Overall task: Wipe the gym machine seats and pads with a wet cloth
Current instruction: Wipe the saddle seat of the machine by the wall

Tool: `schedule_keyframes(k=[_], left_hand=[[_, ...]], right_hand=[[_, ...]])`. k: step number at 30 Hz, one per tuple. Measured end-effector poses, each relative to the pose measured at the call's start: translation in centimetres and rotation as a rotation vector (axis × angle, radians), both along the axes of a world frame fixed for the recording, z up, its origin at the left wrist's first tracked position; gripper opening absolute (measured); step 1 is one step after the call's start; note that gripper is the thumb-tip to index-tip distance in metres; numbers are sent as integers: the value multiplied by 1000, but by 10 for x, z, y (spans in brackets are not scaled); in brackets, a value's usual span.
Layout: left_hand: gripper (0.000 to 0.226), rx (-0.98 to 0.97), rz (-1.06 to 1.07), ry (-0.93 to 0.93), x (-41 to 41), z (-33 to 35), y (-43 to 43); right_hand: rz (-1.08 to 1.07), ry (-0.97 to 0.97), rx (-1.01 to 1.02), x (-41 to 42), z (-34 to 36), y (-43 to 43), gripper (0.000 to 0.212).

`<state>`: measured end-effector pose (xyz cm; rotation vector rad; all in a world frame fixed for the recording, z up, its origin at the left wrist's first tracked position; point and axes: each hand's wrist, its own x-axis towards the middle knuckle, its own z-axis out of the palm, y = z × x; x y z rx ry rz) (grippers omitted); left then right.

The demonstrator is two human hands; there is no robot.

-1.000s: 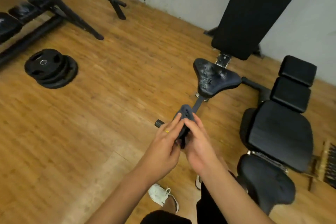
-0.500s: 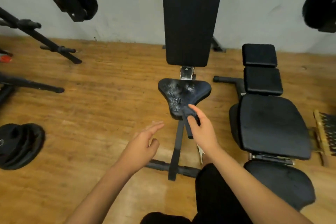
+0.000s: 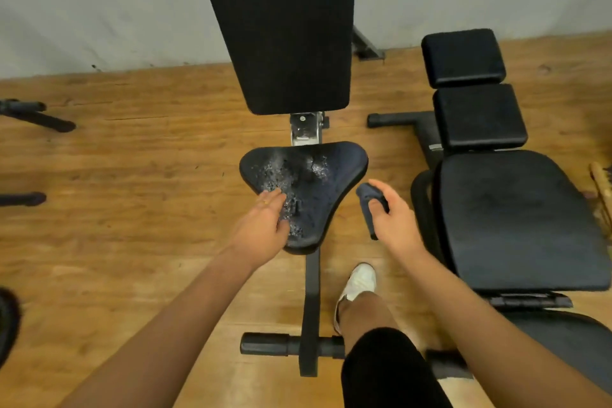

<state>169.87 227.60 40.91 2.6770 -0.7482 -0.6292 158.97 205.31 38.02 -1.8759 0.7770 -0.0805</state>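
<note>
Across the wood floor (image 3: 132, 159), by a pale wall (image 3: 99, 3), stand two black benches side by side. One long backrest (image 3: 281, 26) rises steeply over the middle bench. On the right bench three pads lie in a row: one big pad (image 3: 516, 219) nearest, then two small pads (image 3: 478, 116) toward the wall.

Below the backrest sits one triangular seat (image 3: 324, 182), dark, with its widest side toward the wall. Pale, glistening blotches are scattered over its left half and middle.

Both arms are bare. The left grip (image 3: 265, 225) lies palm down on the near left part of the seat. Its fingers are straight and flat and it holds nothing. The right grip (image 3: 394, 219) hangs just right of the seat, over the floor. Its thumb and curled fingers clamp one cloth (image 3: 367, 202), dark blue-grey and bunched into a narrow roll. The cloth is close to the seat's right edge but apart from it.
</note>
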Motion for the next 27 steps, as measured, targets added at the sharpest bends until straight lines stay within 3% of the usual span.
schedule_keyframes(k=[6, 13, 18, 27], left_hand=[[61, 32, 106, 17, 99, -109, -32], [57, 7, 95, -120, 172, -204, -41], [54, -121, 164, -160, 164, -219, -38], [65, 1, 56, -119, 166, -221, -35]], right_hand=[[-24, 55, -95, 93, -103, -28, 42], [-71, 29, -511, 177, -186, -50, 40], [-213, 42, -630, 184, -205, -31, 36], [-176, 23, -666, 185, -208, -31, 38]])
